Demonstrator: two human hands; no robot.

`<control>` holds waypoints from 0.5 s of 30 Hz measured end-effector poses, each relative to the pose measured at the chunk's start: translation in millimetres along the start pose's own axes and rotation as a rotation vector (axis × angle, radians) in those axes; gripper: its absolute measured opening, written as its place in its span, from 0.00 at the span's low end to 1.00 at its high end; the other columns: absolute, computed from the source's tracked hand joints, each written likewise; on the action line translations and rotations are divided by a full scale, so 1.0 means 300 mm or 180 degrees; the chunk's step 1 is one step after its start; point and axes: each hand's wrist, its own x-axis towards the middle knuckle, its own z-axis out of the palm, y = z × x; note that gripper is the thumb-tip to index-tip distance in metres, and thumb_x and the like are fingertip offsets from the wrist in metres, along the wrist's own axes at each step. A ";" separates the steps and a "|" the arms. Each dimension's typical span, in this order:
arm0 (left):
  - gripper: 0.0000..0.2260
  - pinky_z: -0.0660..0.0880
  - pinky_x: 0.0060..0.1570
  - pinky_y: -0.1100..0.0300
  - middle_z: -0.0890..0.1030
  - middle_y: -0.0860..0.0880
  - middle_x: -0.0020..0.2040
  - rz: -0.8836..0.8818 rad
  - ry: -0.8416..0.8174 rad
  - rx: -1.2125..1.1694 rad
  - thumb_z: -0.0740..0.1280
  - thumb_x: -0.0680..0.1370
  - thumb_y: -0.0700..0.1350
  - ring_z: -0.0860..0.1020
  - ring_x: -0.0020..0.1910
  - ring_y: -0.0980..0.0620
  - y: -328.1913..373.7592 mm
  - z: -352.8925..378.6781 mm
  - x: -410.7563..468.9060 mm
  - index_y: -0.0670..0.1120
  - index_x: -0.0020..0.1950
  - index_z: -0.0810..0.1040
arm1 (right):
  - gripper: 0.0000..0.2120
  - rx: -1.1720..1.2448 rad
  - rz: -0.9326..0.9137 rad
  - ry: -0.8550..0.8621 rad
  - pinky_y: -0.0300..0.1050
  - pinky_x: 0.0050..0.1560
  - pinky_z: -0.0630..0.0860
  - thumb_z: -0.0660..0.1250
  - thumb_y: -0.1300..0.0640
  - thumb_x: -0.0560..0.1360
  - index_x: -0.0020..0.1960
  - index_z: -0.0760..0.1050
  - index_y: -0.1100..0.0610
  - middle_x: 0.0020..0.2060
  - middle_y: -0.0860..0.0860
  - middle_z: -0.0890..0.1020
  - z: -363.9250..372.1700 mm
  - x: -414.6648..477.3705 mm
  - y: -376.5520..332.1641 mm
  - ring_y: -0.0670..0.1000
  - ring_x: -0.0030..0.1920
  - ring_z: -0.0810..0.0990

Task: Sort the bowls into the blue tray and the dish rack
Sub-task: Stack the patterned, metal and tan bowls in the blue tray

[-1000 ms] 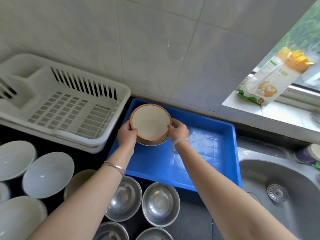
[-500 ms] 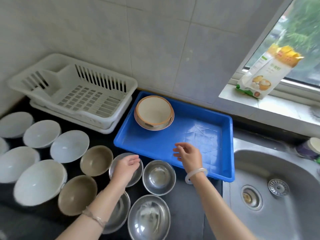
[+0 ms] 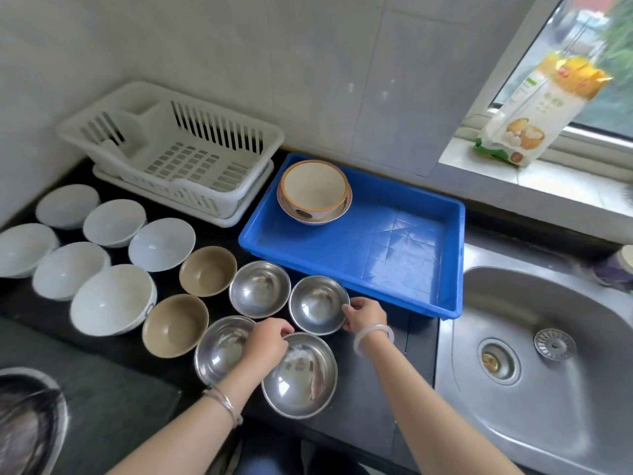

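Four steel bowls (image 3: 299,375) stand nearest on the black worktop (image 3: 373,399). The right hand (image 3: 365,315) pinches the rim of the rear right steel bowl (image 3: 317,301). The left hand (image 3: 269,341) curls its fingers at that bowl's near-left edge; I cannot tell whether it grips. Leftward stand two brown bowls (image 3: 174,325) and six white bowls (image 3: 111,298). Beyond, the blue tray (image 3: 394,269) holds nested patterned bowls (image 3: 313,188), beside the white dish rack (image 3: 178,156).

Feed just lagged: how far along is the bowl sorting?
Done: two orange-rimmed bowls sit in the blue tray. In hand: right hand pinches the rim of a steel bowl, left hand beside it. Left: dish rack holds no bowls; three other steel bowls, two brown bowls, six white bowls.
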 end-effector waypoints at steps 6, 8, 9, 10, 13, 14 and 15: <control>0.11 0.75 0.52 0.59 0.84 0.49 0.51 0.0030 -0.0057 0.0173 0.64 0.75 0.36 0.80 0.52 0.51 0.011 -0.006 -0.002 0.47 0.52 0.82 | 0.05 -0.0073 -0.0056 0.0087 0.43 0.40 0.82 0.65 0.62 0.73 0.43 0.80 0.55 0.31 0.49 0.81 -0.028 -0.023 0.003 0.48 0.30 0.82; 0.11 0.76 0.53 0.59 0.84 0.49 0.51 0.0052 -0.0090 0.0169 0.64 0.75 0.37 0.80 0.52 0.52 0.005 -0.005 -0.009 0.46 0.53 0.82 | 0.07 -0.0102 -0.0095 0.0151 0.37 0.31 0.78 0.64 0.63 0.73 0.40 0.78 0.54 0.30 0.48 0.80 -0.050 -0.044 0.002 0.47 0.27 0.81; 0.11 0.76 0.53 0.58 0.84 0.49 0.51 0.0058 -0.0108 0.0144 0.65 0.75 0.37 0.80 0.52 0.52 0.003 -0.004 -0.011 0.46 0.54 0.82 | 0.08 -0.0117 -0.0099 0.0176 0.36 0.30 0.77 0.64 0.63 0.73 0.39 0.79 0.55 0.30 0.49 0.80 -0.062 -0.053 0.002 0.47 0.27 0.81; 0.11 0.76 0.54 0.57 0.84 0.49 0.51 0.0064 -0.0122 0.0114 0.65 0.74 0.38 0.80 0.52 0.52 0.002 -0.003 -0.012 0.46 0.54 0.82 | 0.07 -0.0114 -0.0088 0.0184 0.39 0.32 0.79 0.64 0.64 0.72 0.39 0.79 0.57 0.30 0.50 0.81 -0.074 -0.061 0.001 0.49 0.29 0.82; 0.11 0.76 0.54 0.58 0.84 0.49 0.50 0.0080 -0.0150 0.0065 0.66 0.73 0.38 0.80 0.51 0.52 0.008 0.000 -0.014 0.46 0.53 0.82 | 0.08 -0.0061 -0.0090 0.0188 0.53 0.47 0.82 0.63 0.65 0.71 0.46 0.79 0.67 0.37 0.58 0.84 -0.108 -0.085 -0.001 0.55 0.36 0.85; 0.10 0.76 0.53 0.58 0.84 0.49 0.50 0.0089 -0.0174 0.0061 0.67 0.73 0.39 0.80 0.52 0.52 0.011 0.003 -0.011 0.46 0.53 0.82 | 0.08 -0.0069 -0.0100 0.0192 0.54 0.49 0.82 0.63 0.65 0.71 0.46 0.78 0.67 0.38 0.58 0.85 -0.119 -0.090 0.001 0.55 0.36 0.85; 0.10 0.76 0.53 0.59 0.84 0.49 0.51 0.0104 -0.0197 0.0065 0.68 0.73 0.40 0.80 0.52 0.51 0.012 0.006 -0.007 0.46 0.53 0.82 | 0.09 -0.0095 -0.0120 0.0205 0.54 0.49 0.82 0.62 0.65 0.71 0.46 0.79 0.66 0.36 0.57 0.85 -0.131 -0.097 0.003 0.53 0.34 0.85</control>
